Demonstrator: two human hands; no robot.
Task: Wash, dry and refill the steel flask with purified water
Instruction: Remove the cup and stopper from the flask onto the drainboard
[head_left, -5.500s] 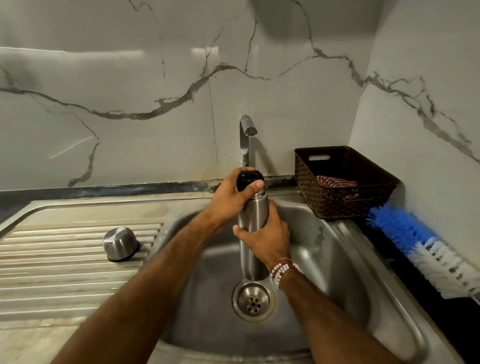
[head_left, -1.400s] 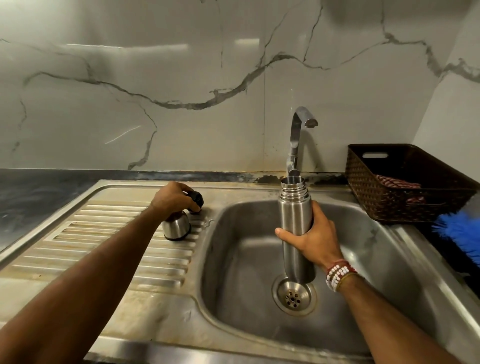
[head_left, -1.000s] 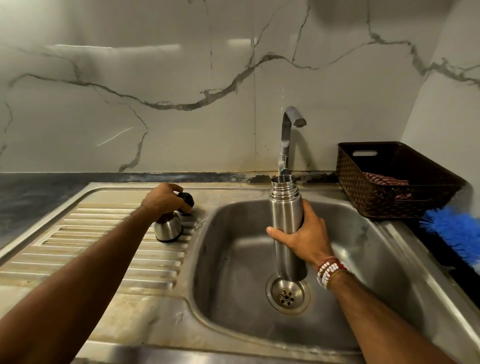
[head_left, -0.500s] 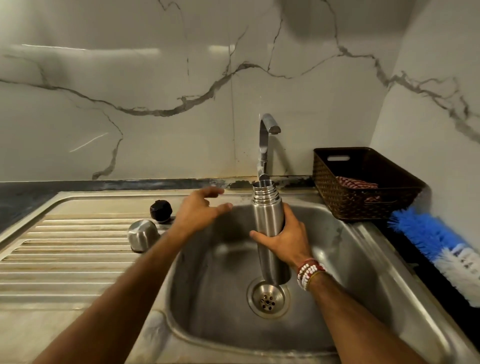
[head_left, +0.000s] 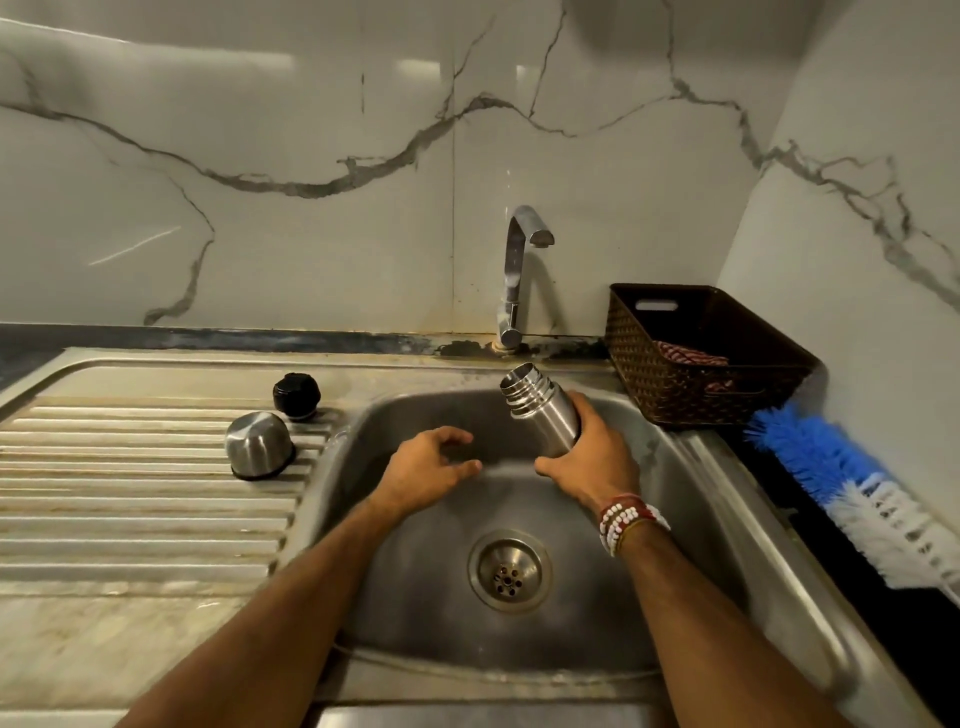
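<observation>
On the ribbed draining board (head_left: 130, 493), at nine o'clock from the sink (head_left: 691, 545), a steel cup (head_left: 258, 444) is sitting mouth down. A black stopper (head_left: 296, 395) is standing just beside it, at its one o'clock. The left hand (head_left: 426, 467) is hovering over the sink with its fingers loosely spread and slightly bent, holding nothing, near the flask (head_left: 545, 415) but not touching it. The drain (head_left: 509, 570) is lying at six o'clock from both hands and the tap (head_left: 514, 280) is rising at twelve. The flask is leaning over the sink, its open threaded mouth pointing to eleven o'clock. The right hand (head_left: 587, 462) is gripping its lower body, fingers wrapped round it. At two o'clock a brown basket (head_left: 649, 384) is holding a striped cloth (head_left: 685, 356). At three o'clock a blue and white brush (head_left: 852, 483) is lying on the dark counter.
</observation>
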